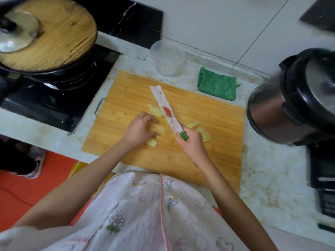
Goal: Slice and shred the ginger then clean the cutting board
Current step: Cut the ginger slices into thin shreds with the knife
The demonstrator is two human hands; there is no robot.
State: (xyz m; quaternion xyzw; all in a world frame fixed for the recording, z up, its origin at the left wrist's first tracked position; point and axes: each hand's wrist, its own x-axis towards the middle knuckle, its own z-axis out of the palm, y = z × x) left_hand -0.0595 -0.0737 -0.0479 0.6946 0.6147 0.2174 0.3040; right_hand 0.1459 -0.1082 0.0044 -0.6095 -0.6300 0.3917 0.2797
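**Operator:** Fingers (154, 121) of the left hand (140, 128) are curled down onto a small bundle of ginger strips (160, 128) near the middle of the cutting board (208, 113), pinning them. The right hand (192, 143) is clenched round the green handle of the knife (167, 110), whose blade slants up and away toward the far edge of the board, clear of the wood.

**Checker:** Location of the remaining ginger?

**Operator:** One ginger slice (152, 142) lies at the near side of the left hand, a shredded pile (155, 110) sits just left of the blade, and further ginger pieces (203, 132) lie just right of the knife hand. All are on the board, which rests on the bench (268, 171).

**Checker:** Hazards from this state?

**Operator:** Judged risk one: the left fingertips sit near the blade's path; a descent without tucked knuckles could nick them. Risk two: thin strips may slide under light pressure, giving uneven shreds. Risk three: pieces to the right lie toward the board's edge; a sweep of the knife hand could push them onto the bench. The green cloth (217, 86) beyond the far edge is unused; cleaning is not yet begun.
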